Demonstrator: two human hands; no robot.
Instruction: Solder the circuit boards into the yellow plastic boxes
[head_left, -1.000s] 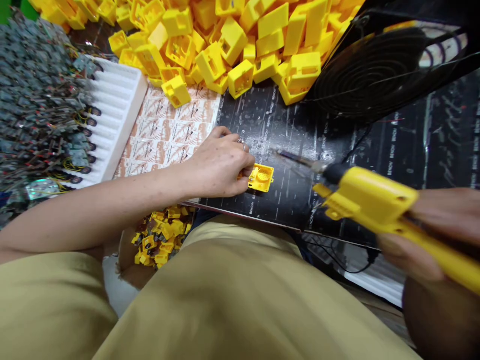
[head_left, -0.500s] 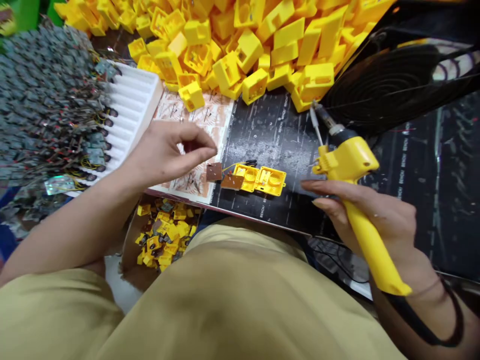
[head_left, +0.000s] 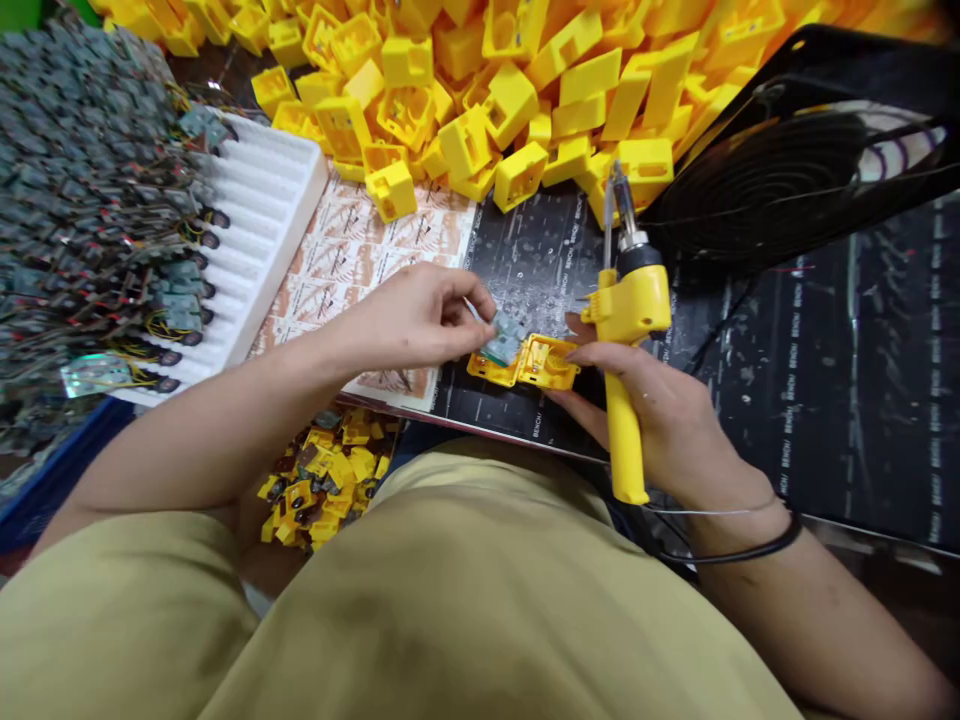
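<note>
Black printed sheeting is lying underneath, yellow cases heaped behind. On it, an open case is resting; the left hand is pinching a circuit board over its left half, and the right hand is gripping a soldering gun (tip pointing away) while touching the case. Probably light, stiff and fragile, the board is inviting an edge hold.

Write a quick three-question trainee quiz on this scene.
1. Which hand holds the yellow gun-shaped tool?
2. True or false: the small yellow case between the hands is closed.
3. What are the fingers of the left hand touching?
a) the black fan
b) the white foam tray
c) a green circuit board

Key: 1. The right hand. 2. False; it lies open. 3. c.
</note>
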